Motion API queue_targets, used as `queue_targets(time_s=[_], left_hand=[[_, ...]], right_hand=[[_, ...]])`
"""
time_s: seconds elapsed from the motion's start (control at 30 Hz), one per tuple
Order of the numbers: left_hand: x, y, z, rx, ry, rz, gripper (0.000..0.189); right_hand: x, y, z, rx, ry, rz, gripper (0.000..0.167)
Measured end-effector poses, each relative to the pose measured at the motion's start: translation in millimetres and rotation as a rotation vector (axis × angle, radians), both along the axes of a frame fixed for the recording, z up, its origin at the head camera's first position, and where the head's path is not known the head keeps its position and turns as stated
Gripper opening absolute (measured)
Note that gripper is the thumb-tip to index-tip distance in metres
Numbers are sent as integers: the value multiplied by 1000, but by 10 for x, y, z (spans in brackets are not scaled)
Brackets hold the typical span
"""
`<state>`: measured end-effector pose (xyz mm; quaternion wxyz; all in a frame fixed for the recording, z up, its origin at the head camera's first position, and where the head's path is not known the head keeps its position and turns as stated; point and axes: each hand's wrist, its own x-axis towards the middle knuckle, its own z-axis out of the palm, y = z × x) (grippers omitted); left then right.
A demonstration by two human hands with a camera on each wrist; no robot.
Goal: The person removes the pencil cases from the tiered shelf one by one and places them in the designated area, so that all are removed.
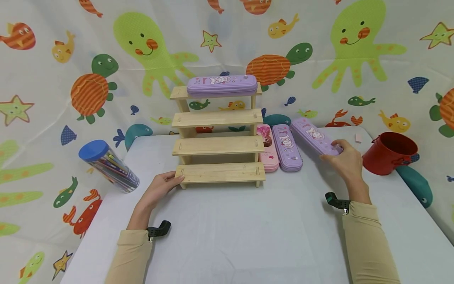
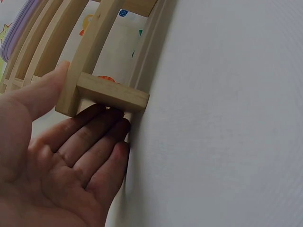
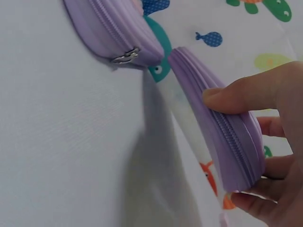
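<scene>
The left hand (image 1: 164, 190) pinches the near left corner of the wooden rack (image 1: 220, 174). Right of the rack lie a pink case (image 1: 271, 157) and a purple case (image 1: 286, 148); beyond these, the right hand (image 1: 345, 159) grips a raised purple case (image 1: 312, 135), its lettering too small to read. Another lilac case (image 1: 222, 85) tops the rack.

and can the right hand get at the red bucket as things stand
Probably not at once: the right hand holds a purple pencil case, which it would likely have to set down first. The red bucket itself stands close by, with nothing visible between.
</scene>
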<state>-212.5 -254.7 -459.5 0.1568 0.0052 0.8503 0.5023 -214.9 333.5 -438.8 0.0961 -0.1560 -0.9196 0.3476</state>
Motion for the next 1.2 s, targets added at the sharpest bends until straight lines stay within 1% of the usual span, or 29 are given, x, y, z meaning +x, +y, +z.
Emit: queue_targets(time_s=[0.27,0.43,0.57,0.7,0.87,1.03,1.2], left_hand=[[-27,-3,-21,-20,1,-1,75],[-28,-5,-13,-7,-4,13,74],[-25,-9,-6,-5,-7,6,75],[-26,-14,-15,-4,-11,4,75],[-33,-14,-17,-6,-18,7,75],[-35,-5,-6,-21,-19,11,75],[-18,9,11,-23,-14,9,74]], right_hand=[[-55,-24,-128,25,-50,-5,66],[-88,-62,-168,69,-102,47,72],[-89,-66,-176,92,-134,92,75],[-96,-55,-167,75,-169,124,75],[-73,-37,-99,31,-233,188,76],[-37,-33,-21,37,-288,257,76],[-16,-57,20,39,-307,293,76]])
